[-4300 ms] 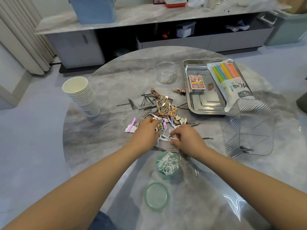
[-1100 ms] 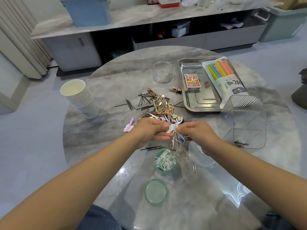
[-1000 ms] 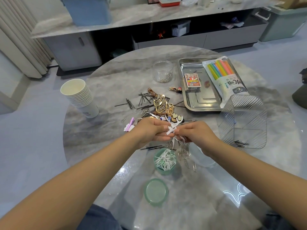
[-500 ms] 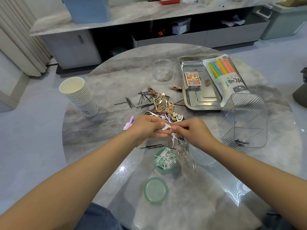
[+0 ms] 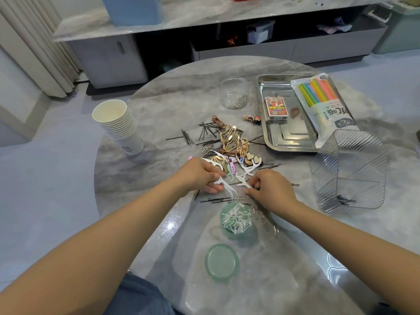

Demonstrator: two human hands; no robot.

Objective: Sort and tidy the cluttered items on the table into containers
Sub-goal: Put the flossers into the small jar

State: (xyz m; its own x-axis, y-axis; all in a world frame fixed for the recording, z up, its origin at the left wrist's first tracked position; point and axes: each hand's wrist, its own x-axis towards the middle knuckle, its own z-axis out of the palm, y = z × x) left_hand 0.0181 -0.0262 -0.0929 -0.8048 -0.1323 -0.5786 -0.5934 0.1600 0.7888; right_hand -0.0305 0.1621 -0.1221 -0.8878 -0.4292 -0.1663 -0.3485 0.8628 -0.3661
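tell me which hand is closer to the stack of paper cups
Left. The left hand lies right of and nearer the viewer than the stack of paper cups, pinching white floss picks. The right hand is farther right, beyond the left.

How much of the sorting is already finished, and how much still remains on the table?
Done: the green jar holds many white floss picks, the glass jar some paper clips, the clear bin a few hairpins. In hand: the left hand pinches floss picks; the right hand picks at the table. Left: most of the pile, and the green lid is off.
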